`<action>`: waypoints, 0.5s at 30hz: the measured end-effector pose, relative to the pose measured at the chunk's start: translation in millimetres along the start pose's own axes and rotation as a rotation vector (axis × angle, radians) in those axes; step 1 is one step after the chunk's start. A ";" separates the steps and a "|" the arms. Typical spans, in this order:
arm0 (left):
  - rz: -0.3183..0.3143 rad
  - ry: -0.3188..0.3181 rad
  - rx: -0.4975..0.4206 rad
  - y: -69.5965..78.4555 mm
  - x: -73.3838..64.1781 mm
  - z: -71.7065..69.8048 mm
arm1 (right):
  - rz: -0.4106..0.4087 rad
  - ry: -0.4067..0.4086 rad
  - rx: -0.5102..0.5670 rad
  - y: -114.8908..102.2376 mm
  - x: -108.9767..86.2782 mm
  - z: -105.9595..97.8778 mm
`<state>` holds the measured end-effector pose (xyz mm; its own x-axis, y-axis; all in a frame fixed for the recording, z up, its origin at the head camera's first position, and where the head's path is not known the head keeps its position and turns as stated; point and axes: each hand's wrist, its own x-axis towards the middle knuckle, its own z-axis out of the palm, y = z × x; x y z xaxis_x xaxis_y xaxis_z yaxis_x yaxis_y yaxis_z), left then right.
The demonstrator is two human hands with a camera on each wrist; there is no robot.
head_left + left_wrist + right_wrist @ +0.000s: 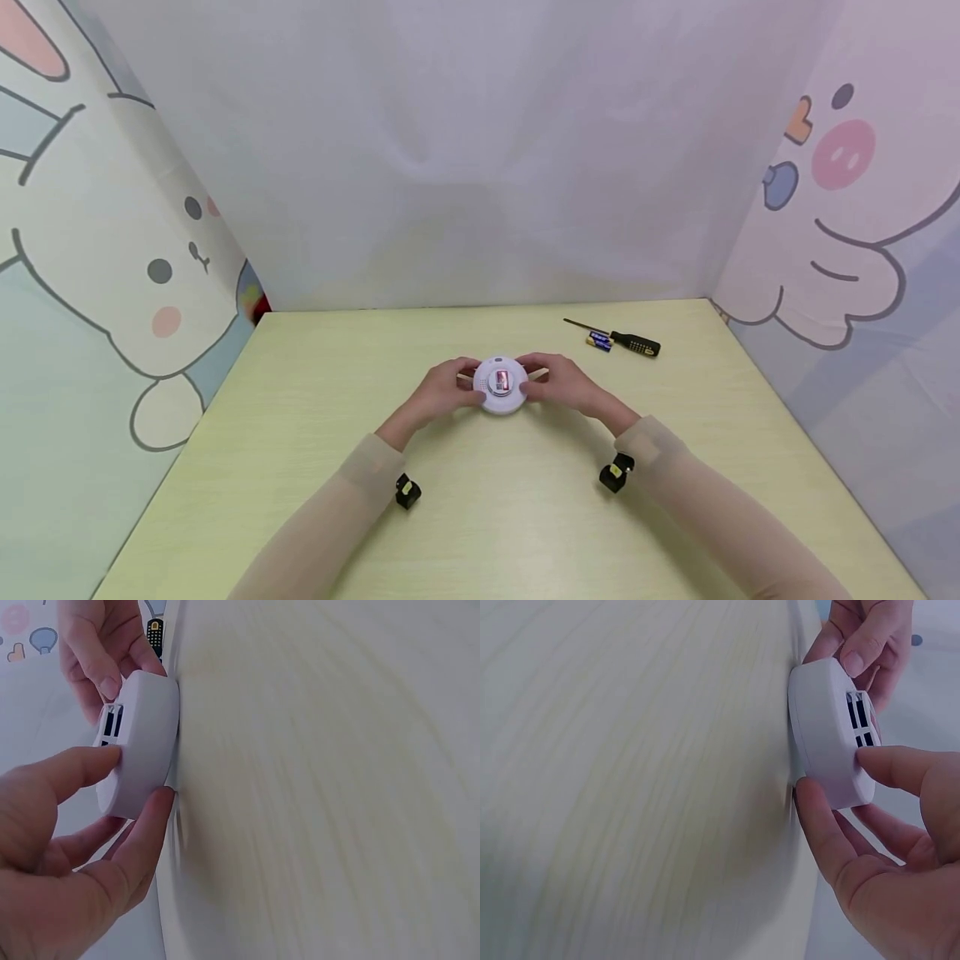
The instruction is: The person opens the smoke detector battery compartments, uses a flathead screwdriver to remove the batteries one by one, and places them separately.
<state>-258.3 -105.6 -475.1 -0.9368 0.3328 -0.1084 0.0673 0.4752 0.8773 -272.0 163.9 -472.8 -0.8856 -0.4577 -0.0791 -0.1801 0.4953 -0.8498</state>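
Note:
A round white smoke detector (513, 404) is held between both hands near the middle of the table, its vented face with a small label turned up in the head view. My left hand (444, 390) grips its left edge, thumb on the top face and fingers at the side and lower rim. On the opposite edge, my right hand (566, 383) holds it the same way. Dark vent slots show beside the thumbs in both wrist views. The detector's base (821, 727) is close over the tabletop, and its underside is hidden.
Beyond the right hand lies a black-handled screwdriver (636, 343), with small blue and gold batteries (599, 341) beside its shaft. The pale wooden table (315, 392) ends at a white cloth backdrop (480, 167). Cartoon-printed curtains (840, 275) flank both sides.

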 end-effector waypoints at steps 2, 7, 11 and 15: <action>0.002 -0.009 0.003 0.0 -0.1 -0.6 | -0.022 -0.016 -0.006 1.1 0.2 -0.7; 0.001 -0.021 0.029 0.8 0.3 -1.4 | -0.061 -0.055 -0.051 1.6 0.7 -1.7; 0.004 -0.030 0.062 1.3 1.1 -1.5 | -0.081 -0.078 -0.093 1.3 1.8 -1.6; 0.014 -0.047 0.071 1.2 1.8 -1.1 | -0.119 -0.091 -0.137 2.2 2.5 -1.5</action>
<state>-260.2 -105.3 -473.7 -0.9184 0.3770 -0.1197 0.1061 0.5262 0.8437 -275.3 164.9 -474.0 -0.8135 -0.5805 -0.0345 -0.3429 0.5268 -0.7778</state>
